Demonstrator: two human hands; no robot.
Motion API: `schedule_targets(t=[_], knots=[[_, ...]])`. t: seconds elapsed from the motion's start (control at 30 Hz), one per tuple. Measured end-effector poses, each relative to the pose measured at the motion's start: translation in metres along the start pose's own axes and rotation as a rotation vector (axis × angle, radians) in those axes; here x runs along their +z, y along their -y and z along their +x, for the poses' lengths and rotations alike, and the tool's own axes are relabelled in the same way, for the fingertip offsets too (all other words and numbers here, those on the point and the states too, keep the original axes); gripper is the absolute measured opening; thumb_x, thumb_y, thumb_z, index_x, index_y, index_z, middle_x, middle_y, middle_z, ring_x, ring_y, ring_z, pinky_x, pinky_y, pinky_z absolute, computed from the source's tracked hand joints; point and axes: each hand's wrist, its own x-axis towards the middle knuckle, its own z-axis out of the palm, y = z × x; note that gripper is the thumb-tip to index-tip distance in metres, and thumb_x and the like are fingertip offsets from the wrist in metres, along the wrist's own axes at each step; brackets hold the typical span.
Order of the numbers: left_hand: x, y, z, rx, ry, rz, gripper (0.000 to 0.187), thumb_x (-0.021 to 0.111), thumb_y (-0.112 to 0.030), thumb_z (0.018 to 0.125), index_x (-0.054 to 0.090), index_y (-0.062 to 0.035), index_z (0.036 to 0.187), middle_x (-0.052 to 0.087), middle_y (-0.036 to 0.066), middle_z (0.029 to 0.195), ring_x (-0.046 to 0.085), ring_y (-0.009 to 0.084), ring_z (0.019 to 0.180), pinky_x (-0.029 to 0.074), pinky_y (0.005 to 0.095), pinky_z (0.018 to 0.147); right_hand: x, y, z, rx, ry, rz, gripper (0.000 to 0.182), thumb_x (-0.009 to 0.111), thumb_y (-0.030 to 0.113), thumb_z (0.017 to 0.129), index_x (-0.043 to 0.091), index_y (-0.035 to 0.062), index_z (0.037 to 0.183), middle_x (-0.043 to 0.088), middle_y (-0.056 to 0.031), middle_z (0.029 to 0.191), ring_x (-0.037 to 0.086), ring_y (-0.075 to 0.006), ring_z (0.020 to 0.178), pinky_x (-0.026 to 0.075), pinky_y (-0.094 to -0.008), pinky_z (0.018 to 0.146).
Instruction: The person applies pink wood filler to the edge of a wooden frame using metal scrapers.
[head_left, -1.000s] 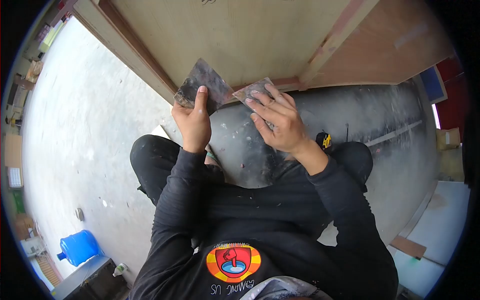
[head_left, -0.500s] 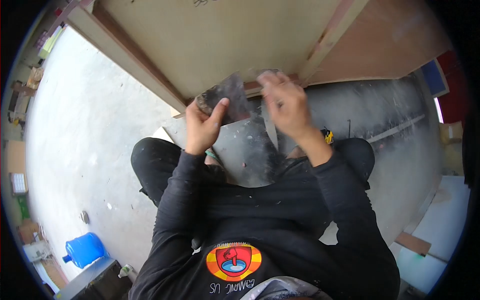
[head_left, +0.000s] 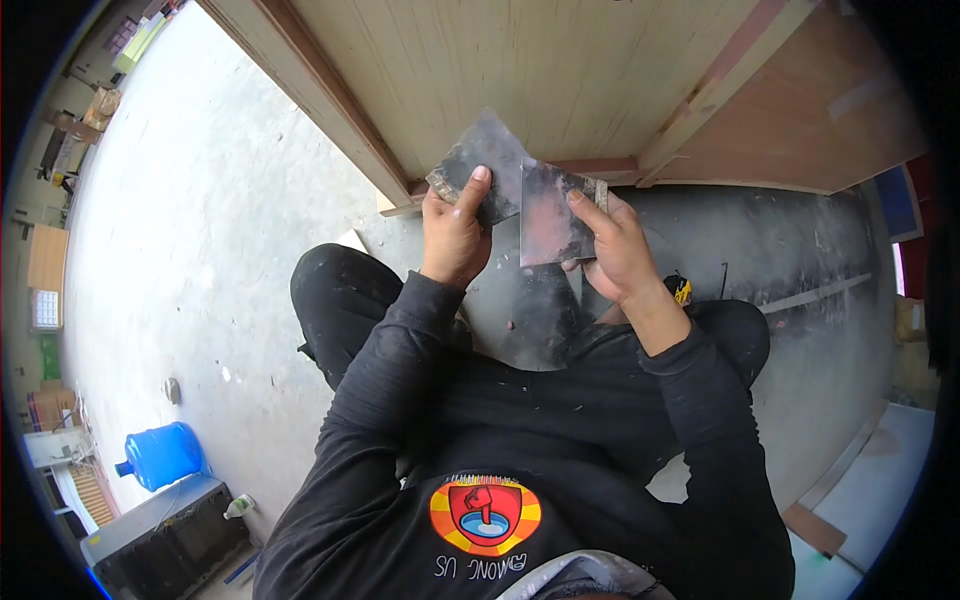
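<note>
My left hand [head_left: 456,236] is closed on a flat metal putty scraper [head_left: 488,143], thumb pressed on its face, the worn, crusted edge toward the palm. In my right hand [head_left: 620,246] is a second flat metal putty scraper [head_left: 548,218], squarish and smeared, with a reddish sheen. That thumb lies on the face and the fingers go behind it. The two blades meet edge to edge in front of me, overlapping slightly in this view. Just beyond them stands a wooden panel [head_left: 530,80] framed with strips.
I sit on a grey concrete floor [head_left: 230,250] with my knees apart. A yellow-and-black item [head_left: 679,290] lies by my right knee. To the left are a blue water jug [head_left: 165,455] and a dark box [head_left: 165,535]. A brown board piece [head_left: 814,530] lies at the lower right.
My right hand has come down and turned, so its scraper now faces me flat beside the other. The left hand has shifted right in view as the camera moved.
</note>
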Motion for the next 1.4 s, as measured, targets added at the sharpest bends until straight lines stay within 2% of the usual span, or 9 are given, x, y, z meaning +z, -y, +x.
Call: schedule_targets(t=[0.23,0.4,0.57,0.67,0.9,0.97,1.2,1.3,1.4], knots=[[0.0,-0.002,-0.001,0.074,0.015,0.046,0.023,0.063,-0.005,0.096,0.058,0.0008,0.118,0.067,0.008,0.108,0.066,0.018,0.096,0.055,0.0355,0.086,-0.001,-0.006,0.004,-0.074,-0.052,0.0,0.025,0.061,0.023,0.098,0.061,0.0065,0.117,0.066,-0.0023,0.099,0.068,-0.0153,0.076,0.053,-0.0314,0.043],[0.004,-0.01,0.0,0.094,0.03,0.068,0.022,0.061,-0.005,0.097,0.058,0.0033,0.117,0.067,0.012,0.112,0.067,0.0207,0.099,0.056,0.036,0.087,-0.021,0.009,0.015,-0.233,-0.357,0.145,0.026,0.06,0.021,0.099,0.06,0.0065,0.12,0.067,-0.0046,0.101,0.068,-0.0161,0.078,0.056,-0.0316,0.045],[0.0,-0.013,0.006,0.204,-0.071,0.124,0.025,0.063,-0.008,0.097,0.057,0.0049,0.118,0.068,0.013,0.112,0.067,0.0206,0.098,0.055,0.035,0.089,0.0,-0.001,-0.001,-0.347,-0.144,-0.042,0.024,0.062,0.018,0.098,0.061,0.0042,0.118,0.067,-0.0043,0.1,0.067,-0.0139,0.079,0.057,-0.0334,0.046],[0.002,-0.008,0.002,0.251,-0.131,0.29,0.023,0.063,-0.009,0.098,0.059,0.0052,0.116,0.068,0.012,0.11,0.066,0.0176,0.097,0.054,0.0324,0.087,-0.002,-0.028,0.007,-0.417,-0.2,-0.186,0.019,0.063,0.014,0.098,0.063,-0.0013,0.109,0.067,-0.0035,0.093,0.059,-0.0084,0.08,0.053,-0.0273,0.067],[0.012,0.006,-0.013,0.391,-0.171,0.453,0.02,0.063,-0.013,0.099,0.065,0.0058,0.105,0.071,0.008,0.1,0.066,0.0139,0.088,0.053,0.0286,0.08,0.01,-0.035,0.009,-0.491,-0.304,-0.313,0.018,0.064,0.014,0.097,0.063,-0.0026,0.106,0.068,-0.0036,0.092,0.058,-0.0084,0.08,0.05,-0.0272,0.071],[0.013,0.008,-0.018,0.393,-0.143,0.461,0.018,0.063,-0.011,0.099,0.065,0.0056,0.106,0.07,0.007,0.101,0.064,0.012,0.089,0.051,0.0269,0.081,0.011,-0.032,0.006,-0.413,-0.266,-0.311,0.02,0.062,0.009,0.099,0.062,-0.0028,0.114,0.067,-0.0041,0.105,0.059,-0.0086,0.092,0.049,-0.0255,0.083],[0.012,0.014,-0.025,0.403,-0.059,0.586,0.018,0.064,-0.008,0.097,0.065,0.006,0.108,0.07,0.005,0.102,0.062,0.0095,0.089,0.049,0.0249,0.083,0.01,-0.029,0.009,-0.418,-0.252,-0.342,0.018,0.06,0.007,0.099,0.062,-0.0028,0.114,0.067,-0.0038,0.106,0.06,-0.0086,0.093,0.05,-0.0264,0.083],[-0.005,0.006,-0.007,0.371,-0.025,0.677,0.02,0.066,-0.01,0.097,0.065,0.0055,0.109,0.07,0.006,0.103,0.062,0.0102,0.09,0.05,0.0259,0.083,0.004,-0.022,0.017,-0.547,-0.26,-0.264,0.016,0.064,0.011,0.097,0.065,-0.003,0.103,0.069,-0.0033,0.093,0.059,-0.0078,0.079,0.051,-0.0265,0.071],[-0.005,-0.03,0.009,0.152,-0.116,0.277,0.022,0.065,-0.008,0.095,0.061,0.0046,0.112,0.069,0.01,0.105,0.068,0.0188,0.092,0.056,0.0336,0.085,-0.005,-0.007,0.013,-0.592,-0.277,-0.309,0.022,0.065,0.017,0.097,0.066,-0.0036,0.103,0.071,-0.0041,0.092,0.061,-0.0102,0.08,0.051,-0.0286,0.072]])
